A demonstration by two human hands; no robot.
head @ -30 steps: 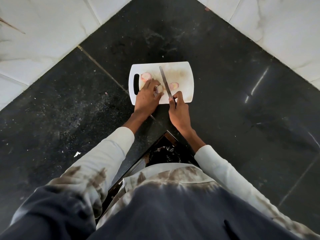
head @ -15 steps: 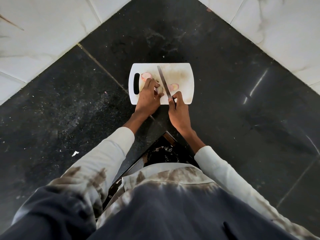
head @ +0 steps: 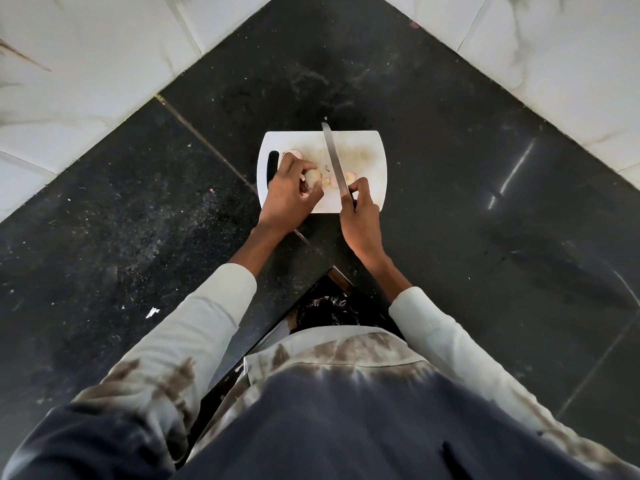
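On the black stone tabletop (head: 485, 237), near its inner corner where 2 white marbled walls (head: 86, 81) meet, lies a white cutting board (head: 369, 150) with its handle slot (head: 273, 164) at the left end. The left hand (head: 287, 199) rests over the board's near left part, its fingers and thumb curled round a pale, rounded piece of vegetable (head: 312, 175), pinching it just above or on the board; I cannot tell which. The right hand (head: 360, 216) sits at the board's near edge, clamped round the handle of a knife (head: 332, 157), the handle itself mostly hidden in the grip. The knife's long blade runs away from the person across the middle of the board, leaning slightly left, and its tip reaches just past the board's far edge. Whether the blade's edge touches the board cannot be told.

Just left of the blade, between it and the held piece, lie a few small pale scraps (head: 327, 181). Just right of the blade, beside the right hand's fingers, lies 1 pinkish slice (head: 349, 175). Another pinkish slice (head: 292, 153) lies near the handle slot, partly behind the left hand's knuckles. Both arms wear pale long sleeves (head: 214, 306), stained brown toward the shoulders.
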